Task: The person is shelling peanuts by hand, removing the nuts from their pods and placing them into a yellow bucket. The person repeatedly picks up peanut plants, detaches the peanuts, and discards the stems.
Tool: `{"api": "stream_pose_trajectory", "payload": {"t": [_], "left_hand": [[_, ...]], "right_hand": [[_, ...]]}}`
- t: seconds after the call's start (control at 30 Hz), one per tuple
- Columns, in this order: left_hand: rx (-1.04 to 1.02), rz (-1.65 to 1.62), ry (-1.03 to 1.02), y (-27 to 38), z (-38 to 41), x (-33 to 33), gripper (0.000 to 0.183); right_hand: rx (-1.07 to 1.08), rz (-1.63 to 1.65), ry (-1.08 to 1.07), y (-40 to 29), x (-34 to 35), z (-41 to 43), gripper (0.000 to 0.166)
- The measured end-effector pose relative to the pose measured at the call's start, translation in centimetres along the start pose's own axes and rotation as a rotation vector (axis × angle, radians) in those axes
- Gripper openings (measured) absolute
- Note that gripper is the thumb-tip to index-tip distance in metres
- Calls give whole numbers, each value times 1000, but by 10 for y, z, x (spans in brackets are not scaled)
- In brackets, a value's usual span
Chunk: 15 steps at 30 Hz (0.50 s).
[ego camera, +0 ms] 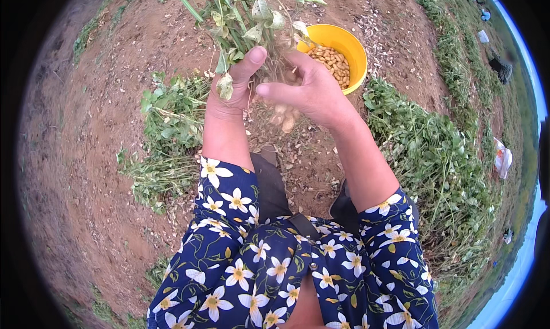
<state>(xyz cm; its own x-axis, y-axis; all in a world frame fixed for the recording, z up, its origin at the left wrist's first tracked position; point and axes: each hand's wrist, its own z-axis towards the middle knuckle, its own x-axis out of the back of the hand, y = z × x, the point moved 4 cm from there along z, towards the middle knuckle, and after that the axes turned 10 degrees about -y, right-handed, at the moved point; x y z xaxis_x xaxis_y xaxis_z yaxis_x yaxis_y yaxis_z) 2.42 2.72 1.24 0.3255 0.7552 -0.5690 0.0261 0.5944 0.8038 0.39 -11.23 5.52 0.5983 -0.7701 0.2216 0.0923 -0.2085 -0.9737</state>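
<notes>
My left hand grips a bundle of uprooted peanut plants by the stems, its thumb lying across the front. Spotted, yellowing leaves droop over that hand. Close by, my right hand is at the root end, thumb and index finger apart around the blurred roots. Its other fingers are hidden, so whether it grips anything is unclear. Blurred peanut pods show just below the right thumb. Behind the right hand, a yellow bucket holds many loose peanuts.
Pulled plants lie in a heap at left and a longer heap at right. Bare soil strewn with dry leaf bits surrounds my feet. A white plastic bag lies at far right. A person appears in the distance.
</notes>
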Motion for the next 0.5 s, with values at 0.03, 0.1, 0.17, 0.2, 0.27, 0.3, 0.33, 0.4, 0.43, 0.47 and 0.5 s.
{"api": "stream_pose_trajectory", "payload": {"t": [0.03,0.1,0.17,0.2,0.27,0.3,0.33,0.4,0.43,0.47,0.5], "left_hand": [[-20,34,-7,2,2,1,71],[-43,89,67,4,3,2,78],[-49,129,228,4,2,-1,85],[-48,74,240,6,2,0,88],[-80,19,165,1,7,-12,75],[-97,-10,133,-1,8,-18,69],[-58,51,169,-7,10,-17,63],[1,55,282,-10,8,-11,48],[60,31,340,-11,8,-2,41],[67,-3,321,-10,7,8,35],[69,-35,304,-7,5,15,30]], "right_hand": [[30,36,61,0,1,1,68],[84,108,191,8,5,3,73],[67,-380,415,16,16,7,57],[59,-573,511,9,15,6,53],[96,-811,626,5,8,7,43],[125,-830,587,8,-1,9,42],[154,-848,548,9,-11,9,41],[185,-799,452,10,-22,5,42],[170,-554,350,15,-21,3,42],[152,-310,248,20,-17,0,42],[136,-66,142,23,-15,-3,42]]}}
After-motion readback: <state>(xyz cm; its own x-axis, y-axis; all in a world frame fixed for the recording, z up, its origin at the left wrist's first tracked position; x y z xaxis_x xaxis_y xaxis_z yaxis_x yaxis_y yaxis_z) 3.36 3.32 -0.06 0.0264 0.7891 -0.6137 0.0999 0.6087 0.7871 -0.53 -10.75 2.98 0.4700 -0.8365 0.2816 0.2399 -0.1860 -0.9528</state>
